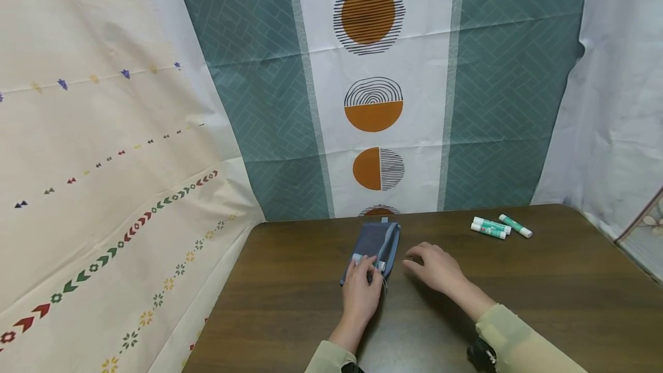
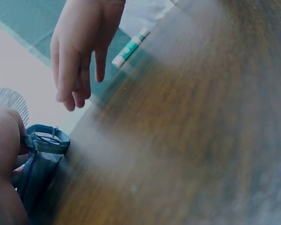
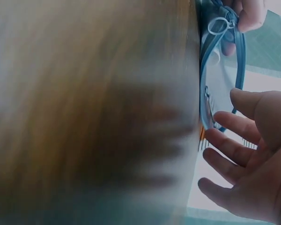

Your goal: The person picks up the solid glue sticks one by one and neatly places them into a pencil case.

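A blue-grey zip pouch [image 1: 369, 240] lies near the table's far edge, its zipper undone along the right side. My left hand [image 1: 361, 289] grips the pouch's near end, fingers on top of it. In the right wrist view the mouth of the pouch [image 3: 241, 61] gapes, and a white cylinder end [image 3: 214, 57] shows inside. Left-hand fingertips [image 3: 250, 16] pinch the rim beside the ring-shaped zipper pull [image 3: 218, 26]. My right hand [image 1: 435, 267] hovers just right of the pouch, holding nothing, its fingers spread and slightly bent.
Three green-and-white glue sticks [image 1: 489, 225] lie at the back right of the brown wooden table [image 1: 290, 304]. Behind the table's far edge hangs a teal and white patterned cloth [image 1: 259, 73]. A cream cloth [image 1: 129, 160] drapes along the left side.
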{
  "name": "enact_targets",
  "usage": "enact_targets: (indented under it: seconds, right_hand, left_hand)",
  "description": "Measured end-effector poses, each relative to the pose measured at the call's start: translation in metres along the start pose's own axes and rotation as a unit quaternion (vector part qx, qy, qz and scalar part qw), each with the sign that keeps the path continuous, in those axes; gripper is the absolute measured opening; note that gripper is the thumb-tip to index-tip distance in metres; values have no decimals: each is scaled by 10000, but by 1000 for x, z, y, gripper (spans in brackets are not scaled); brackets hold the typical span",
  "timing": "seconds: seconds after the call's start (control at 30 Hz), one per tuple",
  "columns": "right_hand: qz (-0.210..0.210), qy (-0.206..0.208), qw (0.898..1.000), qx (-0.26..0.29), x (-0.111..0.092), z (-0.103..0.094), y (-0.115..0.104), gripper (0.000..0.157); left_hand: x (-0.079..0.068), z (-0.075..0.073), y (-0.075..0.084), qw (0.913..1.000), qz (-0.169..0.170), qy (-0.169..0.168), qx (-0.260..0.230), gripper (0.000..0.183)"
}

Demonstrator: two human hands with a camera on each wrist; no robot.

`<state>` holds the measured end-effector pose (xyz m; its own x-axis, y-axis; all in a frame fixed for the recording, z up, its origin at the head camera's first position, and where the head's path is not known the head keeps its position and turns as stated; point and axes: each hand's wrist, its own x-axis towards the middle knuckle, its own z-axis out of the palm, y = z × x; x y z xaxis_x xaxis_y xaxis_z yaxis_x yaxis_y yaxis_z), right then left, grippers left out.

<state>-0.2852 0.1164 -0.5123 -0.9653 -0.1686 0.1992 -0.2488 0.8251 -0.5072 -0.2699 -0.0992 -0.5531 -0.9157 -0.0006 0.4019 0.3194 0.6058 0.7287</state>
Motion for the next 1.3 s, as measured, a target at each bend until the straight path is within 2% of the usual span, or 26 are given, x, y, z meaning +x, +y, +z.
enact_targets:
  seconds: [0.57, 0.73, 0.93, 1.3]
  right_hand:
    - [101, 168, 9996, -215, -26, -38, 31, 45]
    - [181, 329, 9989, -290, -31, -49, 46, 48]
    - [245, 442, 9981, -340, -36, -61, 62, 55]
    - [434, 454, 9968, -486, -43, -83, 90, 60]
  left_hand:
    - [0, 0, -1, 9999, 71, 83, -45, 20]
    - [0, 0, -1, 10000, 39, 45, -58, 20]
    - [0, -1, -1, 9998, 152, 89, 10, 19]
    - [0, 0, -3, 9999, 103, 47, -10, 19]
